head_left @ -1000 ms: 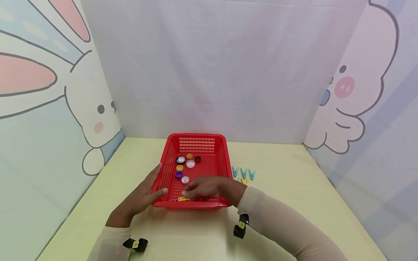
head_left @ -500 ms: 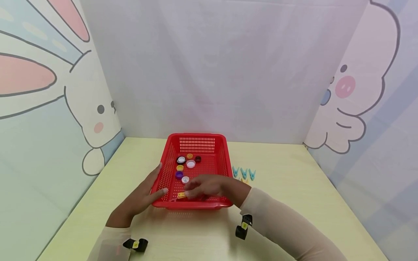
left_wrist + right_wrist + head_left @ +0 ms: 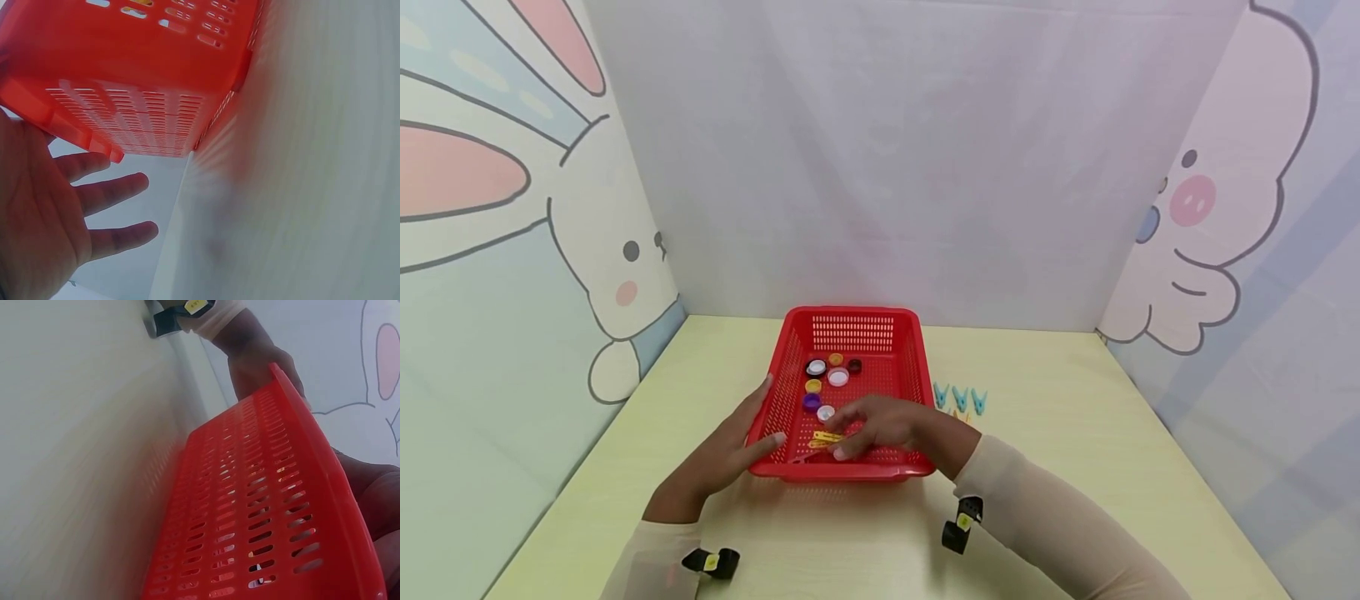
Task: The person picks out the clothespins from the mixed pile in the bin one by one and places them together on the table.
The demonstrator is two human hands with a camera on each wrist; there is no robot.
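A red perforated basket [image 3: 883, 367] stands on the table. My left hand [image 3: 726, 450] rests at its left rim, thumb over the rim and the other fingers straight along the outside; the left wrist view shows those fingers [image 3: 112, 194] spread. Inside the front part of the basket, my right hand [image 3: 876, 423] hovers with thumb and forefinger apart. Just by its fingertips lie yellow clothespins [image 3: 822, 442] on the basket floor. A reddish piece [image 3: 805, 457] lies near the front wall, partly hard to make out. The right palm and what is beneath it are hidden.
Bottle caps in several colours, among them a purple cap [image 3: 812, 402] and a white cap [image 3: 837, 377], lie in the basket's left half. Right of the basket, blue clothespins [image 3: 960, 399] stand in a row on the table [image 3: 1037, 392], with yellow ones partly behind my wrist.
My right hand has risen slightly and shifted right. Its thumb and forefinger have parted, and more of the yellow clothespins shows. My left hand has stayed still.
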